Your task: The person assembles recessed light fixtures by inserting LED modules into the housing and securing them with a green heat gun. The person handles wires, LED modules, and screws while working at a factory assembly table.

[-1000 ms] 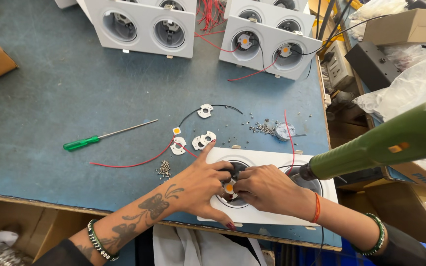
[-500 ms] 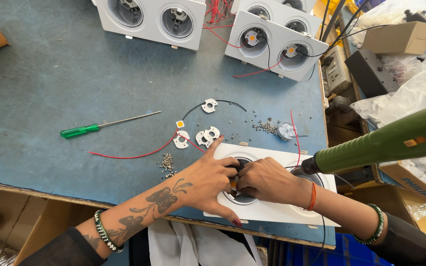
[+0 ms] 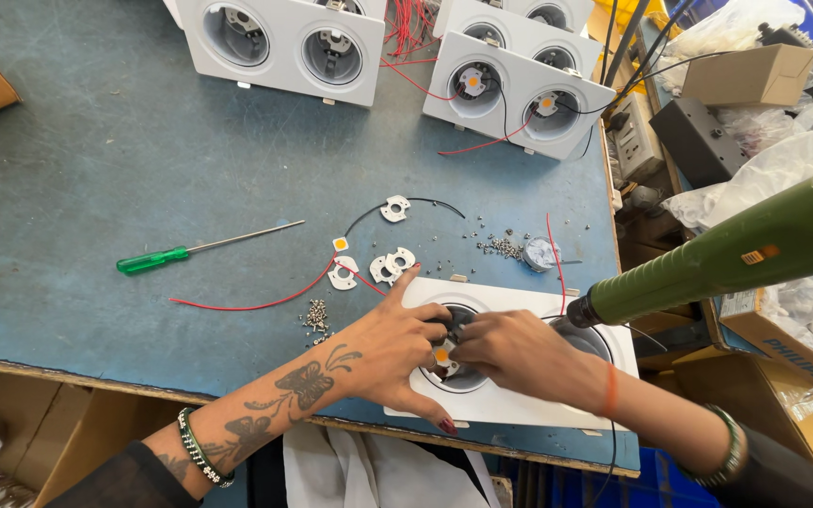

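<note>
A white twin-hole lamp housing (image 3: pixel 519 404) lies at the table's near edge. My left hand (image 3: pixel 392 348) and my right hand (image 3: pixel 519 353) meet over its left hole, fingers pinched around a small round part with an orange centre (image 3: pixel 441 357). The exact grip is hidden by my fingers. A green power screwdriver (image 3: pixel 736 249) hangs to the right, its tip over the housing's right hole.
A green-handled screwdriver (image 3: pixel 199 249), red wire (image 3: pixel 265 301), white holder rings (image 3: pixel 383 263) and piles of small screws (image 3: pixel 505 247) lie on the blue table (image 3: pixel 96 169). More white housings (image 3: pixel 284 42) stand at the back. Boxes and bags crowd the right side.
Both hands stay over the left hole with small finger shifts. The view has shifted slightly downward.
</note>
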